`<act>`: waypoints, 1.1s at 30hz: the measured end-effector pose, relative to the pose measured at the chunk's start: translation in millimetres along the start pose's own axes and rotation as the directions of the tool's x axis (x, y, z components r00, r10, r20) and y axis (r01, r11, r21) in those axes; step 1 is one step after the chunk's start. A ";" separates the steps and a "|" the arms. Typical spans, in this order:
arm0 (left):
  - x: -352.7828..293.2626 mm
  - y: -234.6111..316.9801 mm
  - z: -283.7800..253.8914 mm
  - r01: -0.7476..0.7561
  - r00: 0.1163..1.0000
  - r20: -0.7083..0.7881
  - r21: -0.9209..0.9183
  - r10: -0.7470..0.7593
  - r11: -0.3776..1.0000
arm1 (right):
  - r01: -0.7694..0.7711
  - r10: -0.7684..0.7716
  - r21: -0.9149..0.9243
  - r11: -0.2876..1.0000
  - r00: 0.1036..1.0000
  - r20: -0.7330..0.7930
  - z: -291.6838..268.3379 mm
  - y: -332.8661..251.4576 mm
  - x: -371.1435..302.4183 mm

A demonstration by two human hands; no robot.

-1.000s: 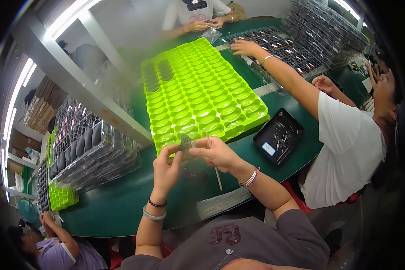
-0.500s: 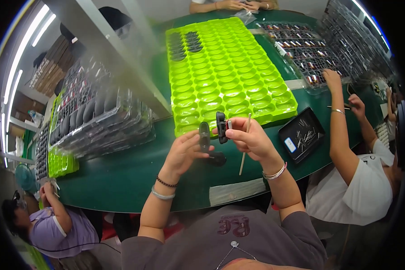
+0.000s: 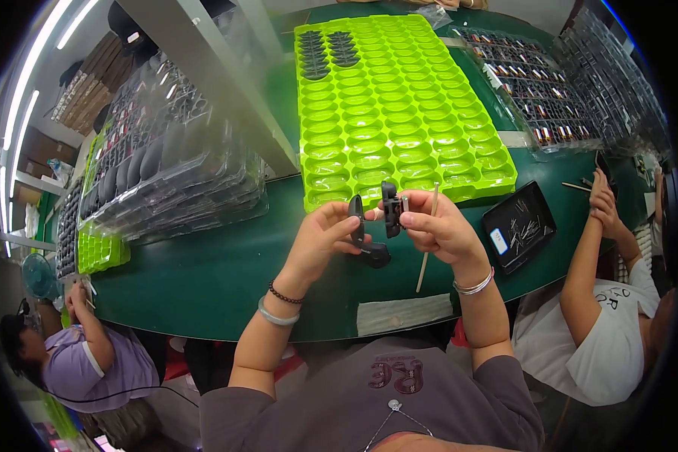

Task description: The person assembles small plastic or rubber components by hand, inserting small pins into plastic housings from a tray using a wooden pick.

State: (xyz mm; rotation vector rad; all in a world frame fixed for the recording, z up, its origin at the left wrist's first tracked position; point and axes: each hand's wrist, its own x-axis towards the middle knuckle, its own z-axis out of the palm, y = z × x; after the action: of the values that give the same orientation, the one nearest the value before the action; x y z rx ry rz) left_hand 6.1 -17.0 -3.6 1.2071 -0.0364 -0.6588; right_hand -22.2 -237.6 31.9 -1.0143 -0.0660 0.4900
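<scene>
My left hand (image 3: 325,239) holds a small black plastic shell piece (image 3: 360,230) above the green table (image 3: 203,279). My right hand (image 3: 437,226) pinches a second black part (image 3: 391,209) with a metal end, held close beside the first piece. A thin wooden stick (image 3: 427,237) is tucked in my right hand and points up and down. Just beyond the hands lies a large lime-green tray (image 3: 399,113) of oval pockets; a few far pockets hold dark parts (image 3: 328,53).
A black dish of small metal pins (image 3: 518,226) sits right of my hands. Clear trays of parts (image 3: 166,166) are stacked at the left, more trays (image 3: 550,98) at the right. A person in white (image 3: 610,301) sits at my right, another in purple (image 3: 68,354) at lower left.
My hands have lifted from the tray edge and now hold two black parts together. The person at the right has pulled an outstretched arm back from across the tray.
</scene>
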 end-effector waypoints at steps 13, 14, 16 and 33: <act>-13.0 10.6 3.6 -0.165 0.986 -0.010 0.000 0.165 0.986 | -0.147 0.145 -0.013 0.989 0.987 -0.068 -6.5 16.5 10.8; -13.2 10.8 4.5 -0.166 0.986 -0.021 -0.010 0.166 0.986 | -0.148 0.147 -0.012 0.989 0.988 -0.055 -5.5 17.9 10.9; -13.6 11.5 5.1 -0.173 0.985 -0.020 -0.012 0.172 0.985 | -0.152 0.151 -0.010 0.988 0.988 -0.042 -3.5 19.3 11.8; -11.7 9.9 5.2 -0.181 0.982 -0.046 0.069 0.184 0.981 | -0.171 0.166 -0.084 0.982 0.984 -0.066 6.2 17.3 10.3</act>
State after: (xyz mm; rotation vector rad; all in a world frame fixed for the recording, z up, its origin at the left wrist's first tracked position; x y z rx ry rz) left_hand -0.9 -13.8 10.6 1.2659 -0.1247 -0.4682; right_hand -21.0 -220.9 19.2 -1.1270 0.0511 0.6157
